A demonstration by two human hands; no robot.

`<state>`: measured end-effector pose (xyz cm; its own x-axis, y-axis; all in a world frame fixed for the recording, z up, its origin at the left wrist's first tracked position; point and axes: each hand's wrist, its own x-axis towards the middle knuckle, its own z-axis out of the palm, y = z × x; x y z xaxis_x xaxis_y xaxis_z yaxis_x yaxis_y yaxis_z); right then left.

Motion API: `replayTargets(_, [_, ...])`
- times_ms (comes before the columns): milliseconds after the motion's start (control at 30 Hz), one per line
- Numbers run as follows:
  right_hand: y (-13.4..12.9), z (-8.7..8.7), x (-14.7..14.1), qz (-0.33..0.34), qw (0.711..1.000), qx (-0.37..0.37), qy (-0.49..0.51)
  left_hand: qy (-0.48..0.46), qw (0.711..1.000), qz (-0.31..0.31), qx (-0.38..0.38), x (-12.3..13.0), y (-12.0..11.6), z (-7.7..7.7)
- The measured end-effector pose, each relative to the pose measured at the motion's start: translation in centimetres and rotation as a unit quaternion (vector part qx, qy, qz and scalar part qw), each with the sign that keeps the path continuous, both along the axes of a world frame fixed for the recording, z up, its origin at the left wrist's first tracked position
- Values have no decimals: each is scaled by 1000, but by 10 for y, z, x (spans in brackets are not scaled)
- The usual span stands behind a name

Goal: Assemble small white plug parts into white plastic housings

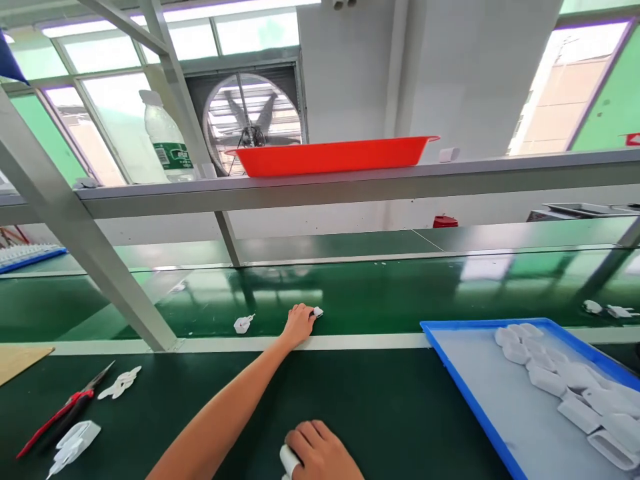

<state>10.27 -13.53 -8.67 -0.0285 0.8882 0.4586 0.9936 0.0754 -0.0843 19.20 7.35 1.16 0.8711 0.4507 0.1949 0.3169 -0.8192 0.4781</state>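
Note:
My left hand [299, 325] reaches forward over the white strip onto the green conveyor belt [400, 300]. Its fingertips pinch a small white plastic part [318, 311] that rests on the belt. Close to me at the bottom edge, my right hand [323, 455] lies on the green table surface, curled around a white plastic piece [289, 460] that is partly hidden by the fingers. Another small white part [243, 324] sits on the belt just left of my left hand.
A blue tray [453, 363] with several white housings stands at the right. Red-handled cutters [65, 408] and loose white pieces [120, 383] lie at the left. A slanted metal post [90, 247] crosses the left. Overhead, a shelf carries a red tray [333, 155] and a bottle [167, 137].

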Motion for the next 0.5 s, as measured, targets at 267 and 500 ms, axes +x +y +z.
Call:
replayTargets(267, [-38,54,4,71,997,-18,-17,-42,989,-98,-107,-99,-56,17])
replayTargets(500, [-57,119,-6,105,960,176,189,-117,980,-72,-147,-179,-73,-3])
